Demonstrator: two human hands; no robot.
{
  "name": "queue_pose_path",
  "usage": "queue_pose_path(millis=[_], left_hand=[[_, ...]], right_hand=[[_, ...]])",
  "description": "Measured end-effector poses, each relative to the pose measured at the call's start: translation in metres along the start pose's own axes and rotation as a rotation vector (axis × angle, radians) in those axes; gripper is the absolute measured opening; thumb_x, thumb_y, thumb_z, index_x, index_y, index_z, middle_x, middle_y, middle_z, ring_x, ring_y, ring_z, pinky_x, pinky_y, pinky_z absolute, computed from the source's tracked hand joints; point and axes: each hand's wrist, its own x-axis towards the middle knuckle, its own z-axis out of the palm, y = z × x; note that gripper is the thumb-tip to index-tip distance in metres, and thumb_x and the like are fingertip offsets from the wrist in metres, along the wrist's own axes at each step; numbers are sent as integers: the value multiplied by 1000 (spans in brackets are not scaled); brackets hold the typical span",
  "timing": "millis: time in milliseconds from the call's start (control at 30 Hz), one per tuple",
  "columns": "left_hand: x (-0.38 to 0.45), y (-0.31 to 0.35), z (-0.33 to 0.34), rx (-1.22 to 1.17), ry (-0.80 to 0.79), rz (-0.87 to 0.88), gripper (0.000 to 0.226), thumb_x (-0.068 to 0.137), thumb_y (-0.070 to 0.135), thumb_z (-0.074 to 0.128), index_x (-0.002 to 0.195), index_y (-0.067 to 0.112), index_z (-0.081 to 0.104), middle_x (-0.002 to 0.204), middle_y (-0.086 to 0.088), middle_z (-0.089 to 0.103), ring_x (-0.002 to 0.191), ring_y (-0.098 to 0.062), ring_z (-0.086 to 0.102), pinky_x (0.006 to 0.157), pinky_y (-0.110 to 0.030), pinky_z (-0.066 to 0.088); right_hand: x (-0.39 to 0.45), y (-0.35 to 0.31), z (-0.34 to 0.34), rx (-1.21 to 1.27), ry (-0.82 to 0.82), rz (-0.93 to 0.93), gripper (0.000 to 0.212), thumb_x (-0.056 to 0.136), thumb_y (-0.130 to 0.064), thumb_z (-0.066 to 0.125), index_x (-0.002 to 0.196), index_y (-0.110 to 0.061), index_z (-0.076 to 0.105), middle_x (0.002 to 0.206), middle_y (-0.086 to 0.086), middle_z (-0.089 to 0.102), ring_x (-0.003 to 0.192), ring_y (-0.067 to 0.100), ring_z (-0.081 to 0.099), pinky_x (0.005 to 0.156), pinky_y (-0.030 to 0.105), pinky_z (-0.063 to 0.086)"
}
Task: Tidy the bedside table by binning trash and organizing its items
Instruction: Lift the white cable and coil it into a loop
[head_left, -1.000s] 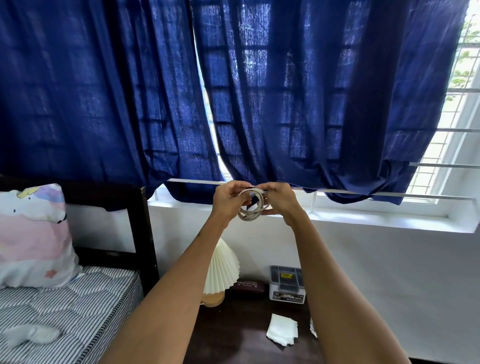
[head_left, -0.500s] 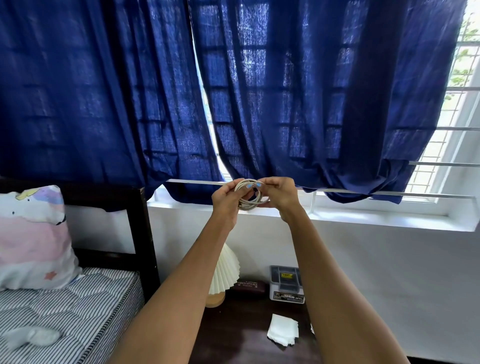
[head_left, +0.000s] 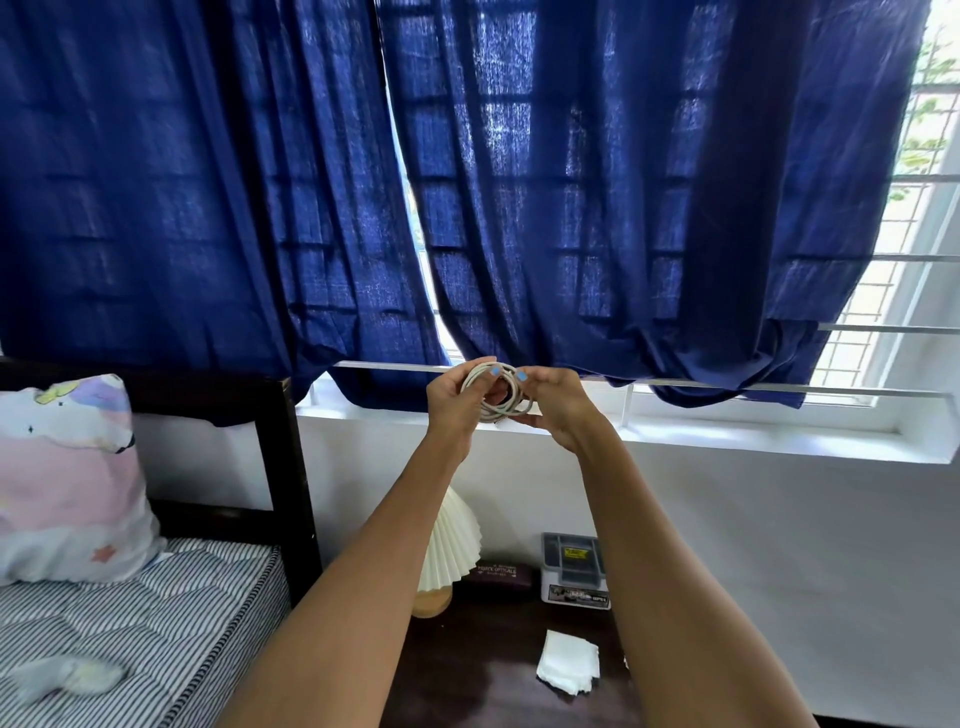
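Coiled cable (head_left: 500, 391) held up at frame centre, before the blue curtain (head_left: 623, 208).
Left hand (head_left: 451, 405) and right hand (head_left: 551, 402) both in a closed grip on the coil. Low in frame on the dark desk (head_left: 467, 686): folded tissue (head_left: 567, 661), pleated lamp (head_left: 448, 545), glasses case (head_left: 500, 572), small box (head_left: 572, 567).

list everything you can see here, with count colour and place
curtain: two, dark blue, over the window
pillow: one, pastel, on the bed
bed: one, striped mattress, left
lamp: one, cream pleated shade, table's back left
case: one, dark, beside the lamp
box: one, grey, table's back
tissue: one, white, on the dark table
cable: one, off-white coil, held up
left hand: on the coil
right hand: on the coil
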Motion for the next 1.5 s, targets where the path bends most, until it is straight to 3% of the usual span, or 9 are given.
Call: queue_pose_path(millis=[133, 333, 533, 700, 867, 1133, 1300, 1433, 1500], left_hand=[[-1, -1, 0, 6, -26, -31, 12, 84, 9, 65, 95, 11, 68, 99, -12, 67, 91, -25, 64, 86, -41, 55], [0, 2, 1, -16, -38, -51, 19, 84, 7, 65, 103, 3, 66, 102, -17, 66, 95, -28, 63, 90, -44, 53], [-3, -3, -4, -10, -19, -33, 23, 84, 6, 64, 106, -2, 65, 97, -14, 66, 85, -25, 64, 78, -35, 56], [-2, -4, -6, 58, 37, 54, 15, 81, 7, 68, 96, 6, 69, 94, -12, 68, 79, -18, 65, 67, -23, 56], [-6, -8, -9, 51, 63, 55, 16, 80, 4, 68, 78, 21, 69, 78, 1, 68, 73, -13, 64, 60, -17, 54], [-10, -31, -22, 74, 40, -159, 7, 80, 12, 70, 86, 14, 69, 91, -11, 69, 86, -27, 65, 79, -37, 55], [-13, -65, -41, 110, 72, -431, 22, 79, 15, 71, 98, 4, 65, 86, -12, 67, 73, -26, 65, 69, -36, 57], [-27, -110, -67, 139, 141, -585, 8, 81, 10, 66, 78, 8, 59, 76, -10, 64, 69, -23, 64, 58, -31, 53], [-37, -136, -79, 153, 182, -656, 11, 82, 5, 64, 73, 8, 58, 74, -12, 63, 68, -25, 62, 56, -32, 52]], right_hand=[[3, 2, -1, -129, 54, -68, 21, 95, -5, 47, 97, -5, 69, 93, 17, 67, 70, 15, 62, 59, 19, 50], [5, 9, 4, -110, 129, -132, 23, 92, 2, 48, 102, 2, 69, 100, 26, 69, 83, 30, 63, 85, 45, 55], [7, 9, 8, 26, 202, -116, 23, 91, 0, 52, 112, 4, 61, 95, 17, 65, 84, 27, 64, 79, 36, 56], [8, 13, 8, -4, 199, -81, 19, 94, -9, 52, 99, 2, 67, 98, 25, 69, 84, 34, 68, 77, 40, 59], [2, 13, 13, 34, 40, -22, 21, 88, -16, 63, 98, 2, 66, 107, 23, 69, 101, 38, 66, 88, 39, 56], [-2, 42, 17, 28, -37, 136, 20, 84, -7, 67, 103, -9, 60, 100, 14, 65, 89, 26, 66, 58, 22, 55], [5, 91, 25, 65, 11, 291, 29, 84, 1, 63, 113, -1, 58, 103, 22, 64, 91, 31, 65, 69, 33, 55], [9, 146, 35, 17, 62, 438, 21, 83, 3, 64, 103, 7, 62, 104, 26, 67, 98, 36, 67, 85, 45, 56], [7, 177, 40, 2, 70, 509, 13, 82, 4, 65, 94, 7, 64, 92, 23, 67, 85, 33, 68, 76, 44, 58]])
